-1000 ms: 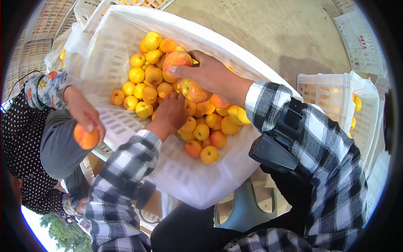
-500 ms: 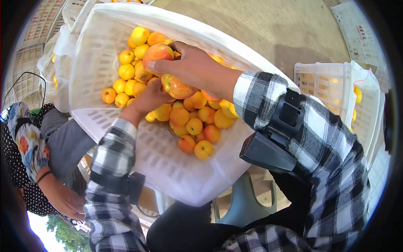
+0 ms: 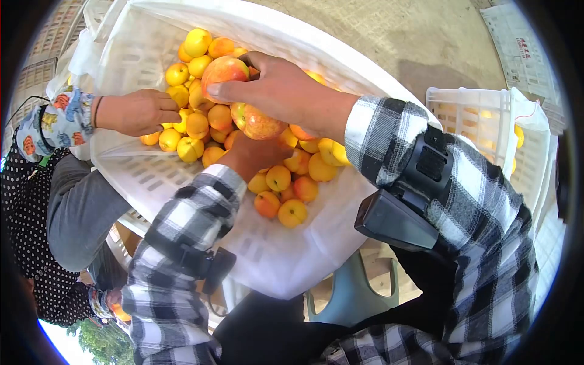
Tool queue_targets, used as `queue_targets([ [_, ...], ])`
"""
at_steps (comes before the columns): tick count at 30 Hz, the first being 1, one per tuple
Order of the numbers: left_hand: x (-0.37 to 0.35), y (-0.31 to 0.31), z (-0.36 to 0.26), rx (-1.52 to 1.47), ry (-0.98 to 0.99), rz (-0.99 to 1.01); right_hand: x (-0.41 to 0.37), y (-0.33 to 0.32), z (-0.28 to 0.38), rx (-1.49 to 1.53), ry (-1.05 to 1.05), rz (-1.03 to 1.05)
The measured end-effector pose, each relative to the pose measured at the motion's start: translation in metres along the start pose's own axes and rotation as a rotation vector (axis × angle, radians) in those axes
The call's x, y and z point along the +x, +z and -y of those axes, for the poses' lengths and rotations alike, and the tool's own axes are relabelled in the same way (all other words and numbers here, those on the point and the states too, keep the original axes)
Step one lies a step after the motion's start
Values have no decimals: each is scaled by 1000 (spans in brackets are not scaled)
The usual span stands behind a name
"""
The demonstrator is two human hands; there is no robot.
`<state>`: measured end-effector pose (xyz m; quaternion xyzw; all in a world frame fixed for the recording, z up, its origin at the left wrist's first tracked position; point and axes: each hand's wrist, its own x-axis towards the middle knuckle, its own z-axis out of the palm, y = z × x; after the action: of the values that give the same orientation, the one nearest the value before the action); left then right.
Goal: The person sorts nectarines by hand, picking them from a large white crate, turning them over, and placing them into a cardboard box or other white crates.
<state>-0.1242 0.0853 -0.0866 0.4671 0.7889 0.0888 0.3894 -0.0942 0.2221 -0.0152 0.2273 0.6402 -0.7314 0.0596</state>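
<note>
My right hand point(image 3: 277, 85) is closed over the pile, thumb and fingers round a large red and yellow nectarine point(image 3: 223, 76). A second large speckled nectarine point(image 3: 258, 121) sits just under the palm; whether that hand's hidden fingers hold it, I cannot see. My left hand point(image 3: 258, 152) reaches in below it among the smaller yellow-orange nectarines point(image 3: 278, 177), its fingertips mostly hidden. The fruit lies in a big white slatted crate point(image 3: 146, 173) with a thin white liner point(image 3: 310, 249).
At left, another person's hand point(image 3: 137, 112) with a flowered sleeve is at the fruit in the same crate. A second white crate point(image 3: 468, 106) with fruit stands at right. Below is a grey-green plastic stool point(image 3: 347, 292).
My left hand has moved right, deeper under the right hand. The other person's hand has come up from the lower left into the crate. My right hand still grips its nectarine.
</note>
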Motion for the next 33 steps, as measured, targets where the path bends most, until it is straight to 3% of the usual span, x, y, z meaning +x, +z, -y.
queue_targets([
  [9,7,-3,40,64,-51,81,-1,-4,-1,48,-47,36],
  [11,-19,-58,6,-556,-277,345,1,-7,-3,32,-53,21],
  [12,-32,-64,9,-542,-277,334,3,-6,-2,10,-55,15],
  [14,-68,-75,25,-1259,-412,389,-1,-8,4,44,-95,34],
  [17,-116,-77,27,-1633,-199,327,-6,-9,12,53,-103,60],
  [18,-129,-76,22,-1626,-186,281,-2,-10,4,7,-131,54],
  [20,-156,-73,11,-2015,134,313,2,-9,-7,-24,-116,18],
  [26,-228,-48,2,-2295,232,54,-22,-25,8,171,-99,149],
  [29,-261,-19,30,-2100,83,-225,-16,-45,-1,24,-142,217],
  [30,-274,-11,34,-2063,58,-274,-37,-50,19,107,-13,324],
  [32,-299,19,58,-1859,-109,-401,-74,-70,34,87,-76,272],
  [33,-306,38,70,-1848,-334,-489,-97,-88,46,68,-88,264],
])
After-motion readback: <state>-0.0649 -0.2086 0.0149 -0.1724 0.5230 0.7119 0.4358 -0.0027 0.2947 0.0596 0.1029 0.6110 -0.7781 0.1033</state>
